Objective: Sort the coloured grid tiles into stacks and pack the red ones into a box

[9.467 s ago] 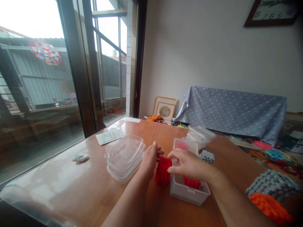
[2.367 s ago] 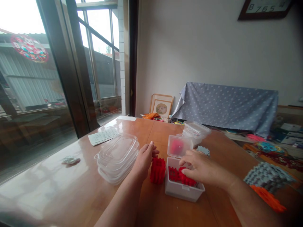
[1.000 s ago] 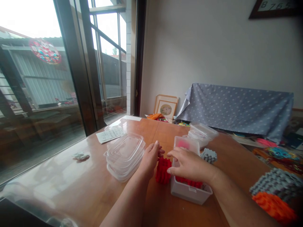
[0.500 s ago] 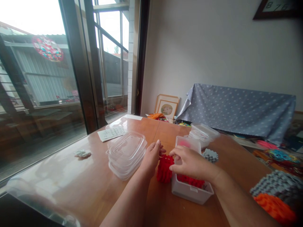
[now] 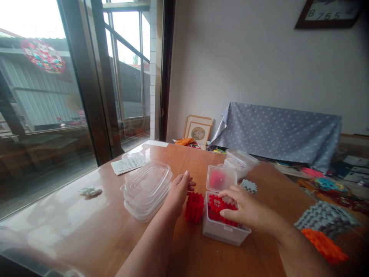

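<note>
Beside the clear plastic box (image 5: 225, 235), a stack of red toothed-edge building pieces (image 5: 194, 207) stands on the table. My left hand (image 5: 181, 187) hovers just behind and left of that stack, its fingers loosely bent and apart, with nothing seen in them. Over the open box is my right hand (image 5: 240, 206), thumb and fingers spread above the red pieces (image 5: 215, 206) inside. Whether its fingertips touch those pieces I cannot tell. The box's lid (image 5: 221, 178) is tipped up at the back, with something red showing through it.
Several clear lids (image 5: 148, 188) lie stacked at left, near paper sheets (image 5: 127, 164) and a small pale packet (image 5: 90, 191). Grey pieces (image 5: 323, 217) and orange pieces (image 5: 324, 246) sit at right. Another clear container (image 5: 240, 161) and small grey pieces (image 5: 248, 186) are behind the box.
My right hand has moved from the red stack to over the box, its fingers spreading. The left hand stays by the stack. The view has shifted slightly right.
</note>
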Available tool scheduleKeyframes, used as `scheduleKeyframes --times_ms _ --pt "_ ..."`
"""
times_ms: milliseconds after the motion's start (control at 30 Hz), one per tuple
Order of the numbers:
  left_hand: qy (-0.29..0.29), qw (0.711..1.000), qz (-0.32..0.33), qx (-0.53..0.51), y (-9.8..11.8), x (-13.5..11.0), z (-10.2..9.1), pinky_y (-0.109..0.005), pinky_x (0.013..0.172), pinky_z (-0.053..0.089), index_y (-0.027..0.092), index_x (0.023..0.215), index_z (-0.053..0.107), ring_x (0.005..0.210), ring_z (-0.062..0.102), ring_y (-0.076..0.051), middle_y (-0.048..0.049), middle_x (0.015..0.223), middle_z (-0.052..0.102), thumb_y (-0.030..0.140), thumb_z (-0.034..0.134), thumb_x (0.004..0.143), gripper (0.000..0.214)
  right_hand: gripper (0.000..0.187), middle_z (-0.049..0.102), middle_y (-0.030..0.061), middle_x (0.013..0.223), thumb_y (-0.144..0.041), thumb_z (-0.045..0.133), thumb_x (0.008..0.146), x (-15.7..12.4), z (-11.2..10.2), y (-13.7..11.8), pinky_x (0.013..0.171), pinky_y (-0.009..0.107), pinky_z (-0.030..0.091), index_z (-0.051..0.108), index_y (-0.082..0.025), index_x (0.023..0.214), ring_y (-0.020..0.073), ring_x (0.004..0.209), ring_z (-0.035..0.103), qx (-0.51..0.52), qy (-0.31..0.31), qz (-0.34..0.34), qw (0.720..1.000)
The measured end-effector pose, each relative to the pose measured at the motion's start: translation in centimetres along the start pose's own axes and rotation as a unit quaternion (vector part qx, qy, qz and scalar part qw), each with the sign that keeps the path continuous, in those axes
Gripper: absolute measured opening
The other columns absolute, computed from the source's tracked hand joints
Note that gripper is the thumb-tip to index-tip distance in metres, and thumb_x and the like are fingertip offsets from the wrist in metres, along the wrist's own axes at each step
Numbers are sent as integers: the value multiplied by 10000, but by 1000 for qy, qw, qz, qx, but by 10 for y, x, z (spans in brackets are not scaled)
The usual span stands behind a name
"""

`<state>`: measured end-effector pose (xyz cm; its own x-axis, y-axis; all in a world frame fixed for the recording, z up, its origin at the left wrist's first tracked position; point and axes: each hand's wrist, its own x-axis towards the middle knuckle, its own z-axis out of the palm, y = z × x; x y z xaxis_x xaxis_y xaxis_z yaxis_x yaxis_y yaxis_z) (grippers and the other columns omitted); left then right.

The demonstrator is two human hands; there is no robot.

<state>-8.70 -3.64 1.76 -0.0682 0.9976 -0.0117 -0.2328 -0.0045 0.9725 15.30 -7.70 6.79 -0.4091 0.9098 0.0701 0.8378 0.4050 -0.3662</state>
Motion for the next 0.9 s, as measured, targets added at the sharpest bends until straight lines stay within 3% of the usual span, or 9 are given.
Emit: scheduleKeyframes --times_ms 333,567,767,900 --pt "6 1000 -4 11 5 -3 4 -314 674 464 160 928 616 730 651 -197 -115 850 726 789 542 795 648 419 647 43 978 -483 729 780 -1 6 -9 801 308 431 719 -269 1140 242 936 607 -44 -8 7 999" --pt "4 1000 0 16 3 -2 3 -323 679 474 154 940 616 742 656 -205 -120 860 726 749 566 804 613 337 643 33 929 -426 723 767 1 8 -12 767 310 418 730 -290 1075 239 892 608 -66 -3 9 998" --pt "1 1000 1 17 4 -4 3 -321 687 474 157 954 613 748 655 -203 -115 878 723 717 576 816 578 224 630 32 892 -345 631 849 1 5 -17 832 326 412 753 -308 1033 232 920 603 -71 4 -21 997" --pt "3 1000 -2 17 5 -4 4 -323 689 473 157 955 612 750 654 -204 -115 875 720 738 543 830 599 204 644 33 906 -257 578 861 6 8 -15 826 317 416 747 -280 974 220 920 600 -59 55 -19 997"
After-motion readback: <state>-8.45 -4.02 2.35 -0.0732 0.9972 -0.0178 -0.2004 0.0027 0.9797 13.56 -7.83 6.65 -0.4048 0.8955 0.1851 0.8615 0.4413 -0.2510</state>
